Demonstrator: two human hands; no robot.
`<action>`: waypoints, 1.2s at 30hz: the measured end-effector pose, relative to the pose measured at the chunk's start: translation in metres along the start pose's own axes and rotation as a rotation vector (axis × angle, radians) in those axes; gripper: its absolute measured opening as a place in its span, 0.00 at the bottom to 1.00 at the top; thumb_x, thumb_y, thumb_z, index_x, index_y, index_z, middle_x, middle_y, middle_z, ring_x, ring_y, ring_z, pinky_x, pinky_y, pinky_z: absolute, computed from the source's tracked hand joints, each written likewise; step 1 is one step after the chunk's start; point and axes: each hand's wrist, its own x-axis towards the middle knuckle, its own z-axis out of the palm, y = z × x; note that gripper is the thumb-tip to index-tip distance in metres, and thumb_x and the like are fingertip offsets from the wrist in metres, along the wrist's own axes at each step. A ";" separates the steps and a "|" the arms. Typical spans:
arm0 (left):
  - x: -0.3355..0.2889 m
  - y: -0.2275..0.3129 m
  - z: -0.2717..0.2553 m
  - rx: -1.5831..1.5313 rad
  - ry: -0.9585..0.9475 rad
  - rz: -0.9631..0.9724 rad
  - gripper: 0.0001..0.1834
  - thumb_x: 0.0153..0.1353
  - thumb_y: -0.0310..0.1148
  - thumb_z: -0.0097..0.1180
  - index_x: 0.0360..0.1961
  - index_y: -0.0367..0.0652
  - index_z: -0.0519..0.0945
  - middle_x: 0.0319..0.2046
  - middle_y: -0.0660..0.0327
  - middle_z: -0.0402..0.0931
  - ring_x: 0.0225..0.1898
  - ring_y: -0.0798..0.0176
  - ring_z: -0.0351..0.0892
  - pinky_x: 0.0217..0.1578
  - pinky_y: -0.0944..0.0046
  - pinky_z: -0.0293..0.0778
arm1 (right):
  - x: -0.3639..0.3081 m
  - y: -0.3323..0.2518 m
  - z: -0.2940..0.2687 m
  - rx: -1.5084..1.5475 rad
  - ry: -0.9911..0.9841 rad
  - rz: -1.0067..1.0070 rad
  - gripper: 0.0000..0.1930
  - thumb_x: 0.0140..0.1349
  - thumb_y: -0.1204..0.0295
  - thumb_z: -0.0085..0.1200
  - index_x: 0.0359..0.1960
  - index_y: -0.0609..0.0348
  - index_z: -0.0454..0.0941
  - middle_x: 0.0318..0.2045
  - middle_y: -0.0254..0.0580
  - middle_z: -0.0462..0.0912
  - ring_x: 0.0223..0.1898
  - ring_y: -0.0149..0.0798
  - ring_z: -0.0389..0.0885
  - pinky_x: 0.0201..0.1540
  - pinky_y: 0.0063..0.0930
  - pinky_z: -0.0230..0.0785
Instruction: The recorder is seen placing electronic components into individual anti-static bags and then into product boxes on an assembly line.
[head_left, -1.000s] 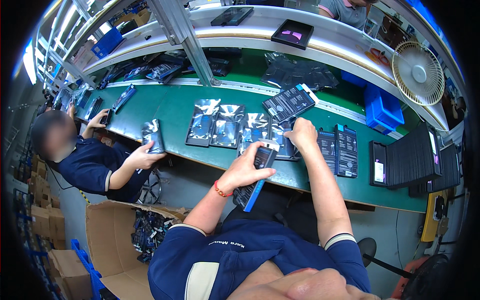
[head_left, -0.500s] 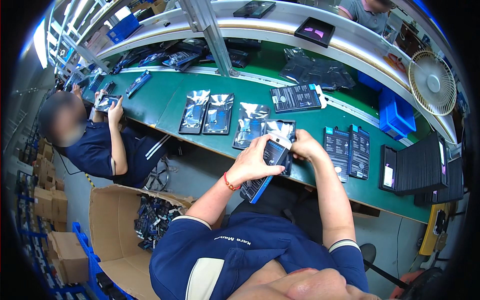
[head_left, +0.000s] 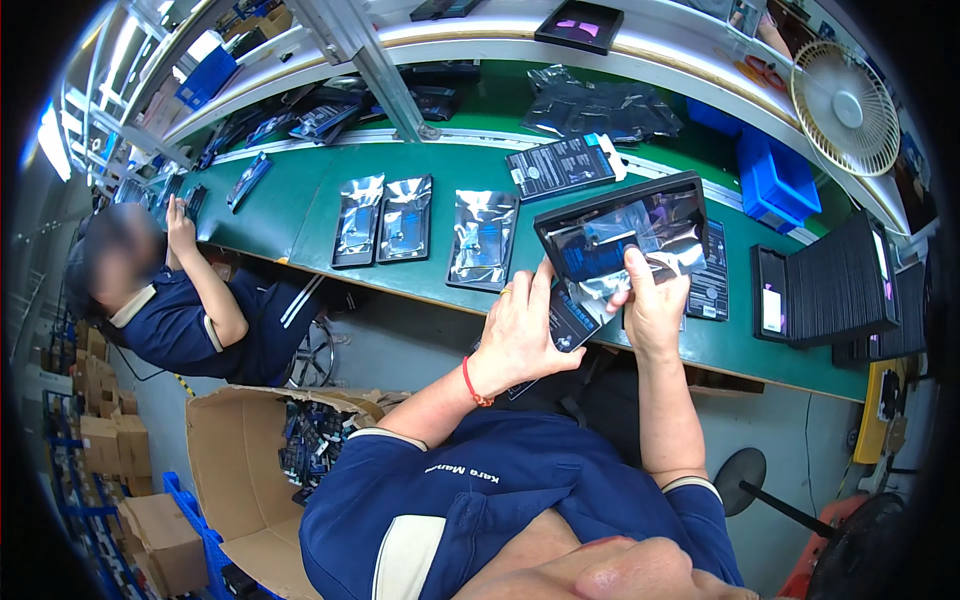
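Observation:
My left hand is closed around a slim black-and-blue retail box, held tilted at the table's near edge. My right hand grips a black plastic tray with its thumb over the front. Shiny clear film covers the tray's contents, which I cannot make out. The tray is raised above the table, just beyond the box and overlapping it in view. Three similar film-covered trays lie to the left: one single tray and a pair.
The green table also carries a flat box, boxes behind my right hand, and stacked black trays. Dark plastic pouches lie behind. A blue bin and fan stand right. A co-worker sits left, near an open carton.
My right hand has lifted the film-covered tray off the table and turned it up toward me. My left hand still holds the box. The head view has shifted; the co-worker's hands have moved.

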 end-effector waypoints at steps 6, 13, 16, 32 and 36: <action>-0.002 -0.001 0.005 0.031 0.049 0.052 0.58 0.28 0.42 0.73 0.60 0.28 0.56 0.45 0.45 0.64 0.44 0.43 0.71 0.43 0.51 0.72 | -0.011 -0.005 -0.014 -0.192 -0.020 -0.116 0.08 0.59 0.78 0.58 0.36 0.66 0.72 0.26 0.40 0.78 0.16 0.28 0.75 0.16 0.22 0.72; 0.004 0.005 0.008 -0.031 0.049 0.088 0.59 0.29 0.40 0.72 0.61 0.26 0.54 0.48 0.43 0.65 0.46 0.42 0.71 0.45 0.50 0.71 | -0.028 -0.006 -0.038 -0.528 -0.273 -0.387 0.13 0.54 0.85 0.59 0.36 0.65 0.67 0.30 0.46 0.81 0.27 0.31 0.81 0.27 0.22 0.75; 0.004 -0.001 0.014 -0.076 0.059 0.103 0.59 0.30 0.39 0.71 0.63 0.28 0.54 0.48 0.44 0.65 0.46 0.42 0.71 0.45 0.51 0.71 | -0.025 -0.001 -0.036 -0.535 -0.340 -0.673 0.16 0.53 0.82 0.61 0.32 0.61 0.62 0.30 0.49 0.83 0.30 0.38 0.84 0.30 0.25 0.74; 0.005 -0.001 0.025 0.009 0.212 0.248 0.59 0.29 0.39 0.73 0.63 0.30 0.54 0.48 0.44 0.65 0.47 0.44 0.71 0.46 0.52 0.70 | -0.024 -0.021 -0.036 -0.199 0.034 -0.030 0.10 0.59 0.78 0.58 0.38 0.67 0.70 0.25 0.41 0.77 0.13 0.27 0.72 0.13 0.21 0.68; 0.007 0.001 0.018 0.049 0.233 0.190 0.60 0.28 0.39 0.73 0.64 0.31 0.54 0.48 0.44 0.65 0.47 0.44 0.71 0.46 0.52 0.70 | -0.027 -0.023 -0.039 -0.269 0.022 -0.013 0.08 0.58 0.80 0.57 0.37 0.69 0.72 0.22 0.37 0.77 0.13 0.24 0.72 0.13 0.18 0.67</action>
